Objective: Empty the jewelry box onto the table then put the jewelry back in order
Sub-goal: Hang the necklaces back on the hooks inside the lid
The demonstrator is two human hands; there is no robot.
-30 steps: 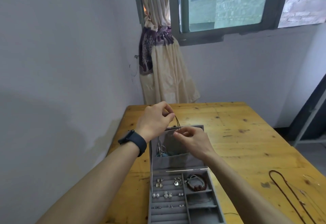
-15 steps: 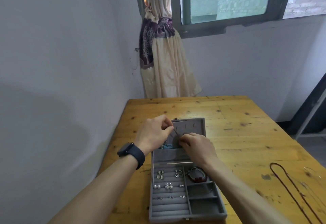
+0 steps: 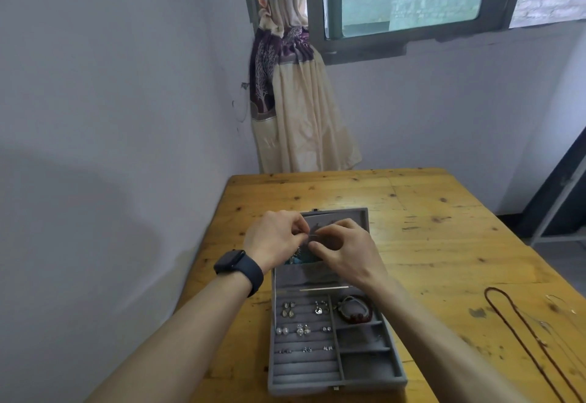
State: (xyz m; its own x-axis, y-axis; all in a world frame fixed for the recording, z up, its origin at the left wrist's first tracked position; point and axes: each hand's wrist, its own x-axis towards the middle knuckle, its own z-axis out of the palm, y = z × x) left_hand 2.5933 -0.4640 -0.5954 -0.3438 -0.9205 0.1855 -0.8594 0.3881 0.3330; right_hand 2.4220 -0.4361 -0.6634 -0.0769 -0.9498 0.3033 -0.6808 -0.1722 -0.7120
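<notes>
A grey velvet jewelry box lies open on the wooden table, its lid standing up at the far side. Earrings and rings sit in the left rows, and a red bead bracelet fills the top right compartment. In front of the lid, my left hand and my right hand pinch a thin necklace chain between their fingertips. A teal pendant shows in the lid pocket below them.
A long dark red cord necklace lies on the table at the right, with a thin pale chain beside it. The table's left edge runs close to the wall. A tied curtain hangs in the corner behind.
Both hands have come down from above the lid's top edge to the front of the lid. They stay pinched on the chain, closer together. The view has tilted down.
</notes>
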